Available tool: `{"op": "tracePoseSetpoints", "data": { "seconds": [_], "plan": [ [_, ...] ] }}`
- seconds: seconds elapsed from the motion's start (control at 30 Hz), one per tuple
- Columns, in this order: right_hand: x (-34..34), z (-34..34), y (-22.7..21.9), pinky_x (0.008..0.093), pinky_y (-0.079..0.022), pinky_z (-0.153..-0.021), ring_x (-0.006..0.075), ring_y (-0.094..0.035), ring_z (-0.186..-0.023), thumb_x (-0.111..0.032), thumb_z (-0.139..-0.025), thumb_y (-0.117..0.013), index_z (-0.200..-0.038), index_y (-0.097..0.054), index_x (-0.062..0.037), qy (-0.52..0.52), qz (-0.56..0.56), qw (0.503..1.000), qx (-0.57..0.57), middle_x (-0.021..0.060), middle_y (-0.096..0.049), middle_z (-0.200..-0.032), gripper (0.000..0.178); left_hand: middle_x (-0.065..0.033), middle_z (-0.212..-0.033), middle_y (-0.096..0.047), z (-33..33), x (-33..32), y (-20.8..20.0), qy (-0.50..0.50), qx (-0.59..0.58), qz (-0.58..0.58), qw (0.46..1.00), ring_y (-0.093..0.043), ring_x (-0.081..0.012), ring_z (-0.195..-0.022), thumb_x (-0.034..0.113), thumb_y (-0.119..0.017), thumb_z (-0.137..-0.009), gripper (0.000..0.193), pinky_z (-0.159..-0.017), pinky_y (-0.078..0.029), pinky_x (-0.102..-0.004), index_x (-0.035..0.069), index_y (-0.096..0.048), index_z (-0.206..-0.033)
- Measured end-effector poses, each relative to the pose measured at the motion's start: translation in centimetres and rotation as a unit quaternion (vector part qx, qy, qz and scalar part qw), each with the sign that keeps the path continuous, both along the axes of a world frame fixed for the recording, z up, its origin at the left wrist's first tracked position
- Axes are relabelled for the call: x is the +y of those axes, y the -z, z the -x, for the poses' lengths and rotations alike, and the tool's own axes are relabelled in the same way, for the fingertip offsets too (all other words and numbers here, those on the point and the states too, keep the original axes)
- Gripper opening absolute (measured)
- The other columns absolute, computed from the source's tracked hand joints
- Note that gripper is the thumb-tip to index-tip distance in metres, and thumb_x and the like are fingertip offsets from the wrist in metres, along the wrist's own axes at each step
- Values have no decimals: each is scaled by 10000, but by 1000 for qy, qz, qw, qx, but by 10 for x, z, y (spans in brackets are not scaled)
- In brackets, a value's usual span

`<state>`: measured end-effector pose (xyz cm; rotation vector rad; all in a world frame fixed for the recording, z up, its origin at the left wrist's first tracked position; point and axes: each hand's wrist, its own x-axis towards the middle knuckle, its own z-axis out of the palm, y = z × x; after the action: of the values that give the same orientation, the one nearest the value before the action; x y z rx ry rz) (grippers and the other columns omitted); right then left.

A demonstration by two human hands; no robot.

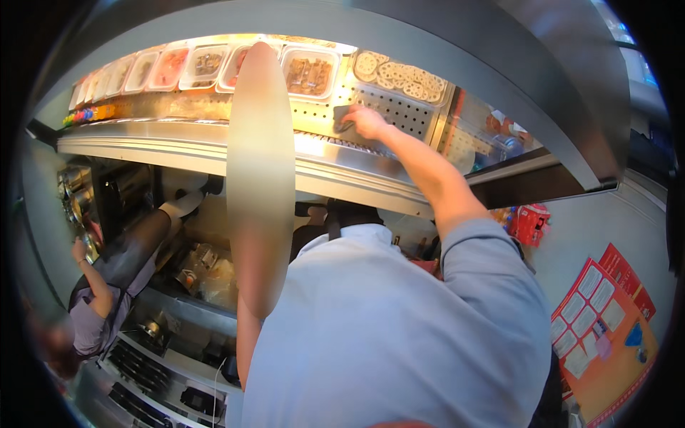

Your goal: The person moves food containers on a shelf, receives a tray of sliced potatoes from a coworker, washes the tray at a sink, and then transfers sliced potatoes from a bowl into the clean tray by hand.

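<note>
My right hand reaches into a lit display case and is closed on a dark grey, flat cloth-like piece. It rests on or just above the perforated metal shelf, below a tray of sliced lotus root. Just left of it is a clear tub of brown chunks. A tall, pale blurred shape covers the middle left. My left forearm runs up behind that shape, and its hand and fingers are hidden.
More food tubs line the case toward the left. A metal ledge runs along its front. At left another person in a purple top stands by a counter. Red-edged notices hang at right, below a red package.
</note>
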<state>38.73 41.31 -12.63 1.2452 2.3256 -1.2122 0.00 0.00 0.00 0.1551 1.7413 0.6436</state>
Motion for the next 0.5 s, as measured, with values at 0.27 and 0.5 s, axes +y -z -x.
{"op": "tracePoseSetpoints", "data": {
  "seconds": [0.27, 0.5],
  "plan": [
    [16, -80, 4, 425, -443, -943, 360, -533, -1098, 30, -726, -553, -1130, -604, -140, 283, -114, 951, -47, 182, -534, -1152, 441, -102, -1060, -644, -33, 37, -53, -138, 35, -29, 989, -645, -189, -908, 172, -553, -937, 339, -715, -556, -310, 73, -487, -1254],
    [67, 0, 15, 430, -430, -934, 372, -518, -1075, 54, -667, -507, -1171, -622, -150, -28, -23, 990, 133, 178, -570, -1056, 556, -79, -921, -662, -24, -80, 8, -20, 0, -22, 1000, -633, -134, -779, 93, -606, -895, 290, -679, -524, -241, 12, -549, -1167]
  ]
}}
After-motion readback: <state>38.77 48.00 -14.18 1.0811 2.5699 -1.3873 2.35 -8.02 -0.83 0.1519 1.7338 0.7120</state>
